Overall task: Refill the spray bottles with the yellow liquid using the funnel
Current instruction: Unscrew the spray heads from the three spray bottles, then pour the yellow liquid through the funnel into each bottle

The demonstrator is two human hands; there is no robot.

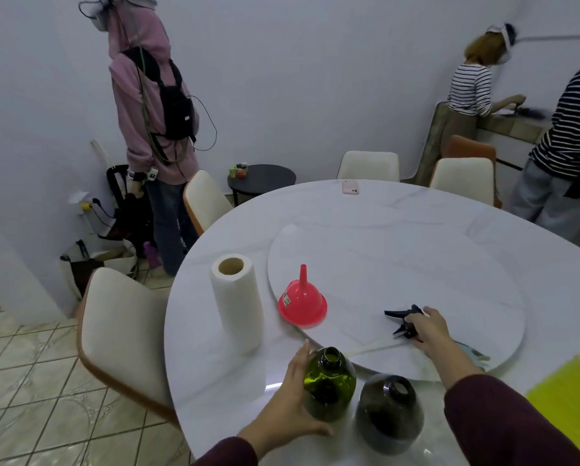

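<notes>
Risk, tipping: the green bottle (329, 385) stands uncapped near the lower edge of the worktop (450, 213); a push from the steadying hand could topple it, judged from its narrow neck and edge position.
Risk, spill: the funnel (302, 301) sits inverted, spout up, centre frame on the turntable disc (399, 264); a loose fit in either neck would let liquid run onto the worktop.
Risk, turntable: the disc may rotate under the right hand and carry the sprayer head away.
Left hand (290, 401): wrapped around the green bottle's side, thumb up at the shoulder.
Right hand (429, 327): fingers curled onto the black sprayer head (403, 318), centre right.
Dark bottle (387, 413): uncapped, just right of the green one, untouched.
Yellow liquid: yellow container (564, 401) at lower right edge, partly cut off.
Paper towel roll (236, 302): upright, left of the funnel.
</notes>
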